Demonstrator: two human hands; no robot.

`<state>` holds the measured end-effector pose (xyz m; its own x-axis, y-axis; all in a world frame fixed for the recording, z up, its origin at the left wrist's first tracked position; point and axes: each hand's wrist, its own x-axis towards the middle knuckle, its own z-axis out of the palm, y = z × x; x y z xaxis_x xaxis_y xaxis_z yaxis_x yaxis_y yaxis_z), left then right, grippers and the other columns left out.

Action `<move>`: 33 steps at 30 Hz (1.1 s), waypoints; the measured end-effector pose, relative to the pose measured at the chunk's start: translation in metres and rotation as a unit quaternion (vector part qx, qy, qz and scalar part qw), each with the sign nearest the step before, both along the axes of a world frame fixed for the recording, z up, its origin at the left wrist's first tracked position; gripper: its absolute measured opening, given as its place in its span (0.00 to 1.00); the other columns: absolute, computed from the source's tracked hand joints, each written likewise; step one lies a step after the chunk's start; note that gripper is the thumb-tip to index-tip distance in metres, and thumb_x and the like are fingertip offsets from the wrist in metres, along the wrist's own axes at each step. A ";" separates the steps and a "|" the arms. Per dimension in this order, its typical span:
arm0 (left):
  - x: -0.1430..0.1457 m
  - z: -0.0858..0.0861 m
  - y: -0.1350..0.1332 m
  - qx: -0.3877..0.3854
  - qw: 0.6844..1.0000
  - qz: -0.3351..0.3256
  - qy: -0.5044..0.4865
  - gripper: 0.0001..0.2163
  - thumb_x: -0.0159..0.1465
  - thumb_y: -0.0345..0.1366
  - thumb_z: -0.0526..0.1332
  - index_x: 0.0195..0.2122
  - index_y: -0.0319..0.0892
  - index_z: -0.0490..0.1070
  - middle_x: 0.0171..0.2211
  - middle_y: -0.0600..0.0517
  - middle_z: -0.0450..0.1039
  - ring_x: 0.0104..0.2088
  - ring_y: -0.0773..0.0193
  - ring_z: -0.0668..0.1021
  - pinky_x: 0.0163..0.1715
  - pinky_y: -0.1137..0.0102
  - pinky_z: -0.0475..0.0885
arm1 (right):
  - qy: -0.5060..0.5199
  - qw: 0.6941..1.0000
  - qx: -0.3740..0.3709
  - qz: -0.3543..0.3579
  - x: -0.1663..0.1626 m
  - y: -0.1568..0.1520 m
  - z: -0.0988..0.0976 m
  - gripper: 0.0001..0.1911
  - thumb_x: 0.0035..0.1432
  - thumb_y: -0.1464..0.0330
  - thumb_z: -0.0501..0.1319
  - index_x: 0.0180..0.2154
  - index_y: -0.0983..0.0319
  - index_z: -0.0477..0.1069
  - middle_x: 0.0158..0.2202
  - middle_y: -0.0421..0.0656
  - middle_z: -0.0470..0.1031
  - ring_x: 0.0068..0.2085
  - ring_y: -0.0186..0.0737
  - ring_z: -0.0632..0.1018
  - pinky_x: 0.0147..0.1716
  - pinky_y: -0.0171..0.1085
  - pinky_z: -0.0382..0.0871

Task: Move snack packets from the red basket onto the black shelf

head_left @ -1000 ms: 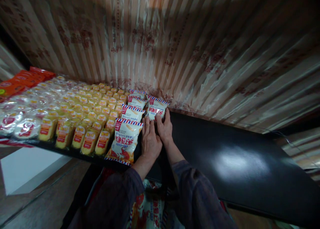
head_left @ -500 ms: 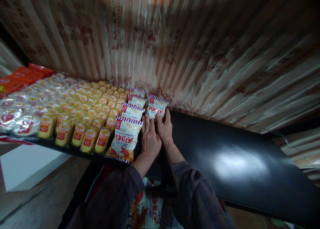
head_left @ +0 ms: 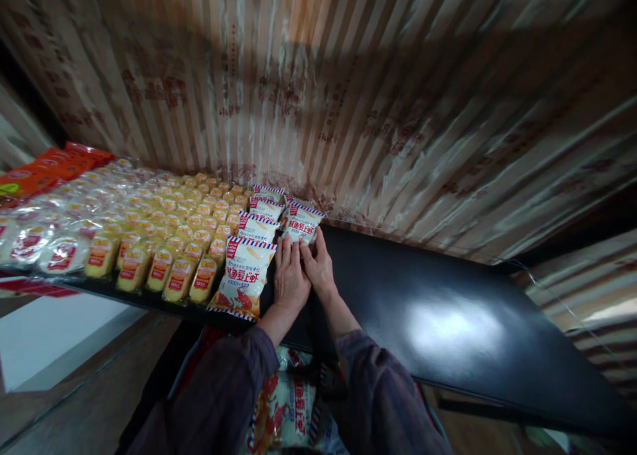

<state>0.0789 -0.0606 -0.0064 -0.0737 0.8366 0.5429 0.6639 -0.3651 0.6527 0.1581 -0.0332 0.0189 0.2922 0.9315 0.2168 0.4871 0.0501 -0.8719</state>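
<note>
Left hand (head_left: 291, 279) and right hand (head_left: 319, 267) touch, fingers extended against lower front of white plastic snack bag with red print, striped edges (head_left: 302, 221); can't tell if gripping. Bag stands just beyond fingertips on glossy black worktop (head_left: 388, 276), right of four matching bags (head_left: 243, 276).

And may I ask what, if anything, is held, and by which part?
Left hand and right hand touch the lower part of the rightmost snack bag on the black surface; whether they grip it is unclear.
</note>
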 end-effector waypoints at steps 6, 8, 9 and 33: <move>-0.001 -0.001 0.000 0.003 1.000 -0.005 -0.019 0.22 0.65 0.32 0.53 0.60 0.33 0.59 0.64 0.36 0.56 0.66 0.50 0.55 0.63 0.52 0.58 | 0.003 0.999 0.051 0.017 -0.002 0.003 -0.002 0.33 0.57 0.62 0.58 0.63 0.60 0.56 0.58 0.47 0.69 0.55 0.43 0.73 0.56 0.45 0.66; -0.001 -0.001 0.001 -0.001 1.000 0.000 -0.025 0.22 0.64 0.31 0.53 0.60 0.34 0.59 0.64 0.36 0.57 0.66 0.50 0.56 0.63 0.53 0.58 | -0.006 0.998 0.059 0.023 -0.003 0.006 -0.003 0.32 0.57 0.64 0.57 0.63 0.60 0.56 0.58 0.47 0.69 0.56 0.43 0.72 0.57 0.46 0.65; -0.001 -0.001 0.001 -0.003 1.000 0.002 -0.028 0.22 0.64 0.31 0.53 0.60 0.34 0.59 0.64 0.37 0.57 0.66 0.50 0.56 0.63 0.53 0.59 | -0.010 0.998 0.061 0.024 -0.002 0.007 -0.004 0.32 0.57 0.64 0.57 0.62 0.60 0.57 0.58 0.47 0.69 0.57 0.43 0.72 0.57 0.46 0.65; 0.001 0.000 0.001 -0.023 0.998 0.014 -0.054 0.20 0.63 0.28 0.53 0.57 0.33 0.63 0.63 0.37 0.57 0.66 0.52 0.56 0.64 0.55 0.57 | -0.030 0.995 0.097 0.024 0.009 0.015 -0.026 0.29 0.56 0.61 0.56 0.59 0.63 0.63 0.62 0.50 0.62 0.63 0.46 0.64 0.61 0.49 0.59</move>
